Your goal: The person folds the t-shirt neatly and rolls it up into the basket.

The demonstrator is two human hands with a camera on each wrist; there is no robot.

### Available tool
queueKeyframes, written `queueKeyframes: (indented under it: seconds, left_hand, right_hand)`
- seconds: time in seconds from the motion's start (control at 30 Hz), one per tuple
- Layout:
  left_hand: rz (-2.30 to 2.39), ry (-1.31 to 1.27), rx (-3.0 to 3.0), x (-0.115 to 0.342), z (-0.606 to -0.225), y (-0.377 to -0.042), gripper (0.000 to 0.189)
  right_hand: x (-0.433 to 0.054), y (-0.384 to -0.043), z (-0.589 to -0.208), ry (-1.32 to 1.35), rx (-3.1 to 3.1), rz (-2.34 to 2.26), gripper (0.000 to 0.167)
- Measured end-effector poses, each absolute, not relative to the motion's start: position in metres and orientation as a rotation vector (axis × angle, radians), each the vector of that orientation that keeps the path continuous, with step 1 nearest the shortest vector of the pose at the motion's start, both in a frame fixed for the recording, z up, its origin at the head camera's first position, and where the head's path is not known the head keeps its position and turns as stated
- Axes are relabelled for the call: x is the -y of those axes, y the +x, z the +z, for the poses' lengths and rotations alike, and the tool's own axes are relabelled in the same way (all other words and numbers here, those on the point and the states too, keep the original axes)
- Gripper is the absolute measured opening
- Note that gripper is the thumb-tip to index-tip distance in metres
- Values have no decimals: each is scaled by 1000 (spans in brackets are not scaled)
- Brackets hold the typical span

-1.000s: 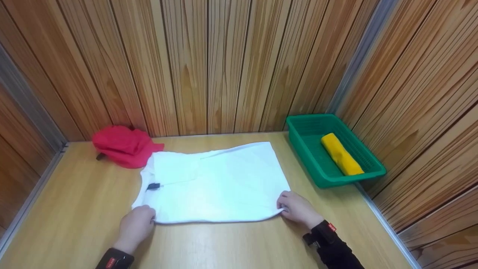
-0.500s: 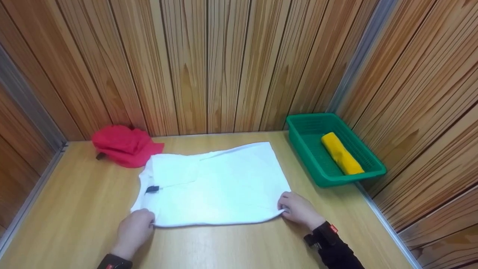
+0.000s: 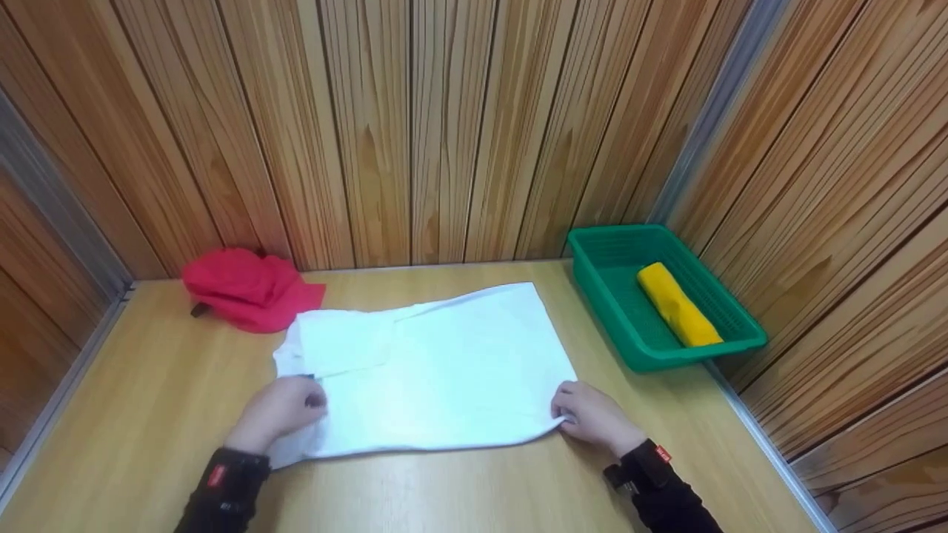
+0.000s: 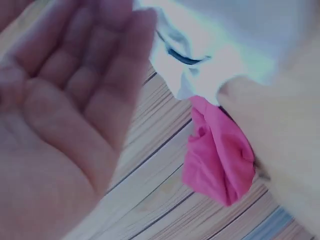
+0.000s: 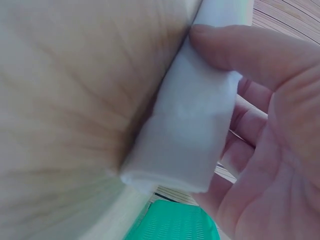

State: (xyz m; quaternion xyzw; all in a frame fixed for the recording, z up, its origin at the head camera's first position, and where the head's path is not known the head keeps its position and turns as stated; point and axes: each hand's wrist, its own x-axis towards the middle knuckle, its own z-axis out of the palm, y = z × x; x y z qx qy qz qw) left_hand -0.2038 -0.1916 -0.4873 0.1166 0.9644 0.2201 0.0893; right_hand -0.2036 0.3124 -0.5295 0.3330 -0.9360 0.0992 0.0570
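A white folded shirt (image 3: 452,363) lies flat across the middle of the wooden table, its collar end to the left. My right hand (image 3: 590,416) pinches its near right corner, thumb (image 5: 225,47) on top of the folded layers and fingers beneath, as the right wrist view shows. Over the near left part of the shirt is my left hand (image 3: 285,407), with loosely bent fingers. In the left wrist view nothing shows in its palm (image 4: 50,140). A dark tag (image 4: 182,57) near the collar is mostly covered by that hand in the head view.
At the back left a red cap (image 3: 248,290) lies beside the shirt's far left corner. A green basket (image 3: 601,307) stands at the back right, holding a rolled yellow cloth (image 3: 678,305). Wood-panelled walls (image 3: 437,133) border the table (image 3: 429,496).
My left hand has let go of the near left corner and moved up and right over the shirt. The shirt's left end has shifted slightly toward me. The right hand has stayed put.
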Motion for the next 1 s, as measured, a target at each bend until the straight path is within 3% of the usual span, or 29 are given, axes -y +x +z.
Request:
queueKeyframes:
  seconds: [0.13, 0.27, 0.37, 0.7, 0.9, 1.0]
  left_hand:
    - [595, 363, -3008, 181, -492, -234, 18]
    - [420, 356, -3141, 174, -509, -255, 11]
    - [342, 317, -3230, 171, -522, -262, 2]
    - [300, 183, -3221, 167, -531, -273, 11]
    - [502, 67, -3231, 168, -518, -281, 16]
    - [922, -94, -3215, 163, -501, -291, 17]
  right_hand:
    - [-312, -203, -529, 964, 2885, 288, 16]
    - [-312, -202, -529, 922, 2919, 289, 16]
    - [-311, -202, -530, 920, 2922, 299, 16]
    - [-313, -202, -530, 917, 2920, 298, 16]
    - [-312, -202, -531, 931, 2899, 307, 16]
    - [-312, -202, -531, 909, 2910, 308, 16]
